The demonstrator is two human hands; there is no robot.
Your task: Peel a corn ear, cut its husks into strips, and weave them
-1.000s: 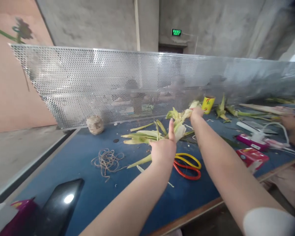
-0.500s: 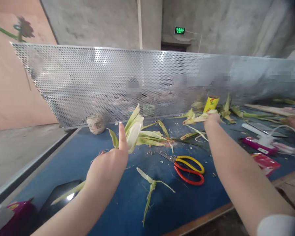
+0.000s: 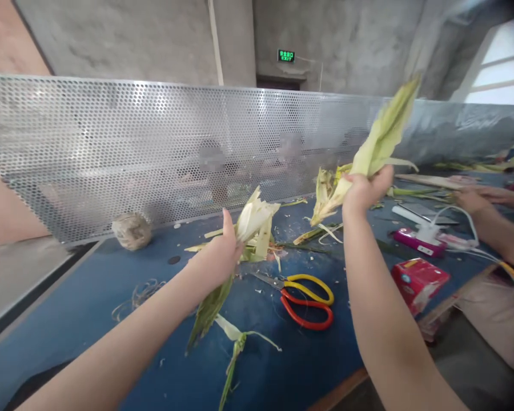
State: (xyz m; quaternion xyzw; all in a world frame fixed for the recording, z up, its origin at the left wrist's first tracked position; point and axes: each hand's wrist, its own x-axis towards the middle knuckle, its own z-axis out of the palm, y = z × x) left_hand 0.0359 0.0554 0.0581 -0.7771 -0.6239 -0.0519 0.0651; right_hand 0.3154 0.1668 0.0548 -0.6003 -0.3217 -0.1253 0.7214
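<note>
Husk fills both your hands. Your left hand (image 3: pixel 220 254) is closed around a pale-topped husk (image 3: pixel 257 220), thumb raised beside it, with a darker green tail hanging below your grip. Your right hand (image 3: pixel 368 185) pinches a long husk (image 3: pixel 379 140) between thumb and fingers; it tilts up and outward to your right, its ragged butt (image 3: pixel 325 205) pointing down toward the table (image 3: pixel 308 365). The upper tip is blurred, so it may be split or just folded; I can't tell which.

Both pieces look light and papery, with little slip to them. The leaves probably bend easily and tear along the grain, while the gathered butt ends seem stiffer. Take hold near those ends, where the layers come together, with a light pinch; gripping a thin tip could shred it.

The open scissors (image 3: pixel 281 284) lie between your forearms, blades toward the loose leaves under your left hand, so keep trailing strips off them. A knotted husk scrap (image 3: pixel 240 342) lies nearer you, and tangled twine (image 3: pixel 139 297) sits beyond your left forearm. A wrapped ball (image 3: pixel 132 231) stands close to the perforated screen (image 3: pixel 154 142), which limits reach at the back. To your right, a red packet (image 3: pixel 420 279) and a power strip (image 3: pixel 417 242) with cables crowd the side, and another person's hand (image 3: pixel 471 200) is farther along. Your easiest room is upward, or low over the blue surface in front of you, short of the wooden edge (image 3: pixel 338 394).
</note>
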